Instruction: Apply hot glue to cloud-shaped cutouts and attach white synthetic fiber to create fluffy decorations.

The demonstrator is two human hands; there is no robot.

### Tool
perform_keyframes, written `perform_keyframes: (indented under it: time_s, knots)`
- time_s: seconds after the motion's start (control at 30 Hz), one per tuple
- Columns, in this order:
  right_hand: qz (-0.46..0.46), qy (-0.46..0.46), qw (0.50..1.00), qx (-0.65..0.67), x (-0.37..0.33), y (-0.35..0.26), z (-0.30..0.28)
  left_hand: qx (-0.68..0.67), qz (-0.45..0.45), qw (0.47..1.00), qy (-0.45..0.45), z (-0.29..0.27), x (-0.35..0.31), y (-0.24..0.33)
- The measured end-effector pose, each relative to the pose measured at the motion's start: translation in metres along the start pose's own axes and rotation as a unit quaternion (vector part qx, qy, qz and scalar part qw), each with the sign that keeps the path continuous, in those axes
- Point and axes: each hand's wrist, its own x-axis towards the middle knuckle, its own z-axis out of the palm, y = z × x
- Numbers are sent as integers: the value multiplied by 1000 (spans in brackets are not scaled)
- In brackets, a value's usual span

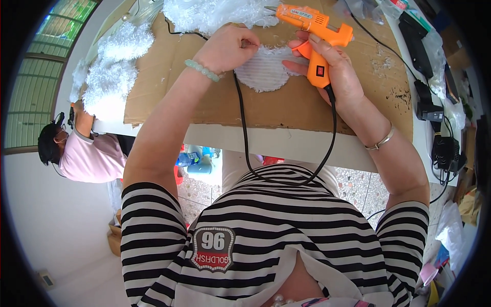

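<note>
In my right hand (343,71) is an orange hot glue gun (318,21), its nozzle pointing to the far left and its black cord hanging from the handle. The fingers curl around the handle and trigger. My left hand (226,47) is closed in a pinch at the left edge of a rounded white fluffy piece (263,75) with a ridged surface. Whatever lies between those fingertips is too small to make out. The white piece rests on a brown cardboard sheet (179,100), below and between both hands.
White shaggy material (212,14) is heaped at the far edge, with more fluffy pieces (120,48) at the left. The glue gun's cord (240,117) loops over the near table edge. Black adapters and cables (444,153) line the right side. A person in pink (94,156) works at left.
</note>
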Motion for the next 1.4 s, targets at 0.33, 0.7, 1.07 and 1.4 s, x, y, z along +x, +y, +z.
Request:
perform_keyframes:
  time_s: [0.33, 0.7, 1.07, 1.4]
  knots:
    - [-17, 70, 996, -45, -3, -16, -2, 173, 232, 954, 73, 0, -23, 8]
    - [-15, 63, 997, -45, 0, -8, -9, 23, 97, 978, 184, 14, -41, 20]
    - [21, 77, 995, -58, -4, -11, -6, 153, 184, 963, 126, 24, -36, 34]
    - [7, 82, 996, -45, -9, -25, -3, 113, 136, 952, 251, 21, -14, 44]
